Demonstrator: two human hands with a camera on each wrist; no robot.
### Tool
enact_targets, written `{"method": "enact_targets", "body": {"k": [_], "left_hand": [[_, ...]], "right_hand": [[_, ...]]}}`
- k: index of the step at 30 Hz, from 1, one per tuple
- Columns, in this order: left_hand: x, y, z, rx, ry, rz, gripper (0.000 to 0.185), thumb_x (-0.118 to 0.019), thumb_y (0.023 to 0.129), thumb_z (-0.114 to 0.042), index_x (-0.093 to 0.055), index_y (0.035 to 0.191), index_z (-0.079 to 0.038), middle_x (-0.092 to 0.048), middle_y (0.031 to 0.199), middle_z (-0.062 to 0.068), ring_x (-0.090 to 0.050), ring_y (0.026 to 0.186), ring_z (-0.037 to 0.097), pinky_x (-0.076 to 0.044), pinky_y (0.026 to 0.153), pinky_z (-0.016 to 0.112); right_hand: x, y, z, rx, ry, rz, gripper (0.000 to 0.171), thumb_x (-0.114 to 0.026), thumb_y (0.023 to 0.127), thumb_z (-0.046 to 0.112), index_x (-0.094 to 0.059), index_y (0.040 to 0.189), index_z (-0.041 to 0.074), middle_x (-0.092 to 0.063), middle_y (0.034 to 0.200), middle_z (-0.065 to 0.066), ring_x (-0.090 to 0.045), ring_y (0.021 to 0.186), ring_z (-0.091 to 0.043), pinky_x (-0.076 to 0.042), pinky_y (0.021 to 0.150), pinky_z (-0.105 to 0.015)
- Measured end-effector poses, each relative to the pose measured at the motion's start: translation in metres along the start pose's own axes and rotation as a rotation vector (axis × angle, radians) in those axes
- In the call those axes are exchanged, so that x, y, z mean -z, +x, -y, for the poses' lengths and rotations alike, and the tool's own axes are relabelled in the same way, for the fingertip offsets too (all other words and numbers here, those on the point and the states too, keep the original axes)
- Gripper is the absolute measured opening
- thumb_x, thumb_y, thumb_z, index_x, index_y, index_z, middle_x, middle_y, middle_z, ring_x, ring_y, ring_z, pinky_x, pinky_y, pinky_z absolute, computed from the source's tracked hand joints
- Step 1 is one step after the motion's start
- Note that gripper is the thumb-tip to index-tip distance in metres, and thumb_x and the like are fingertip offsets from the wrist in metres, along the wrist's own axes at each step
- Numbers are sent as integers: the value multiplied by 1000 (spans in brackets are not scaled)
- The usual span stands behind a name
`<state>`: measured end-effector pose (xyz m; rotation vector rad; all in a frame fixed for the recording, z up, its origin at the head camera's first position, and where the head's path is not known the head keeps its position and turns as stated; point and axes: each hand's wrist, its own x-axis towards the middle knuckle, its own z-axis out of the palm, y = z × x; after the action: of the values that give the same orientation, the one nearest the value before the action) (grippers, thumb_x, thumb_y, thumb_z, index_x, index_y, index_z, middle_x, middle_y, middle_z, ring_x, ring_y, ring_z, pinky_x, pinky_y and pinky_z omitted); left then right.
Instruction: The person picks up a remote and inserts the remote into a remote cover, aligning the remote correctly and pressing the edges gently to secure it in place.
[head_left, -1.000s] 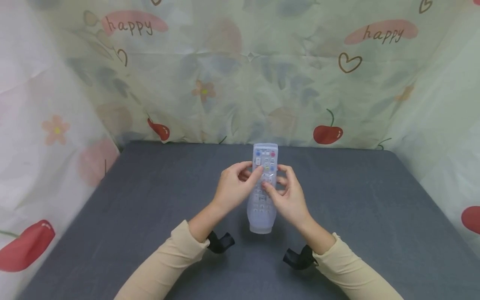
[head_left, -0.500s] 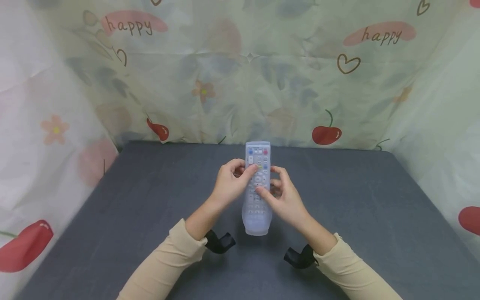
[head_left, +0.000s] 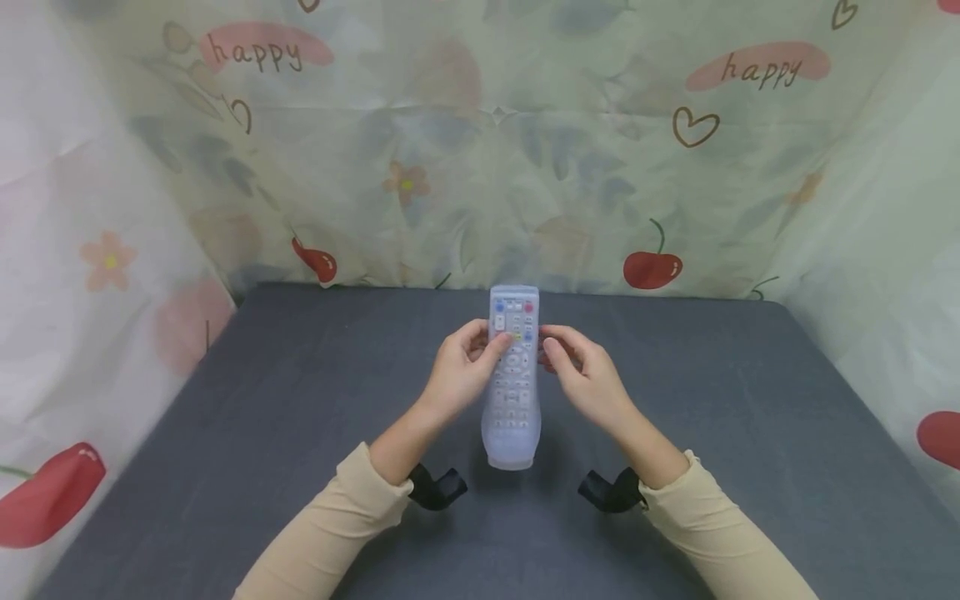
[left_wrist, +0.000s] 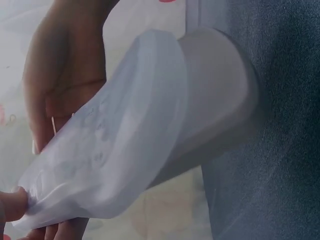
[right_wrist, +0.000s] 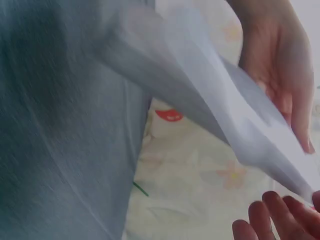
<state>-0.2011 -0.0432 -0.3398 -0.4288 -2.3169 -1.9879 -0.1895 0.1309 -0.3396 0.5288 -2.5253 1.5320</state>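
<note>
- The remote (head_left: 513, 375), wrapped in a clear, soft sleeve (left_wrist: 115, 155), is held up above the middle of the grey bench (head_left: 225, 433), buttons facing the person, its top end tipped away toward the back
- The left hand (head_left: 459, 375) grips the remote from its left side, fingers curled round the edge and the thumb lying on the button face near the top; this seems to steady it so the keys stay readable
- The right hand (head_left: 588, 379) sits just beside the remote's right edge, fingers loosely curled toward it; whether they actually pinch the sleeve or only brush it cannot be told from the head view
- In the left wrist view the sleeve's loose lower end hangs past the remote's body, so the cover looks only partly seated
- In the right wrist view the remote slants across the frame, with fingertips (right_wrist: 260, 220) close beneath it
- Black straps (head_left: 438, 487) show at both wrists below cream sleeves (head_left: 330, 525)
- A cloth backdrop (head_left: 480, 150) printed with cherries, hearts and "happy" closes in the bench on three sides
</note>
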Motion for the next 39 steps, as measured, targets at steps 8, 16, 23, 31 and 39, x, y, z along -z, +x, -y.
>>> {"method": "enact_targets", "body": {"k": [8,16,23,31,39], "left_hand": [[-5,-3,1,-8,-4,-9,25,-57,93,-15,-61,109,3,-66,96,22,-68,80,24,-55,66,30],[-7,-8,0,18,-27,-71,28,-59,92,-14,-63,112,5,-67,97,23,-69,77,23,-55,64,30],[-9,-8,0,69,-82,-147,26,-60,91,-13,-65,110,4,-68,96,24,-66,71,14,-54,62,28],[-10,-6,2,102,-102,-188,26,-61,90,-12,-66,109,5,-69,94,25,-63,65,7,-53,58,25],[-12,-7,3,114,-124,-207,27,-62,89,-14,-66,109,4,-69,93,25,-63,64,7,-53,58,24]], "right_hand": [[6,8,3,59,-162,-42,15,-53,93,7,-64,100,-1,-67,87,-15,-65,77,-25,-56,70,-34],[2,5,3,176,-346,-98,6,-56,88,4,-62,85,3,-62,77,-8,-55,68,-15,-53,63,-32],[-7,2,4,293,-487,-167,6,-58,85,3,-61,81,4,-57,71,-6,-51,63,-14,-49,59,-28],[-12,-2,3,394,-689,-223,8,-60,83,4,-58,77,7,-52,66,-3,-43,61,-14,-38,53,-24],[-15,-7,0,446,-757,-258,9,-61,80,3,-57,75,9,-52,66,-1,-42,60,-15,-35,47,-23]]}}
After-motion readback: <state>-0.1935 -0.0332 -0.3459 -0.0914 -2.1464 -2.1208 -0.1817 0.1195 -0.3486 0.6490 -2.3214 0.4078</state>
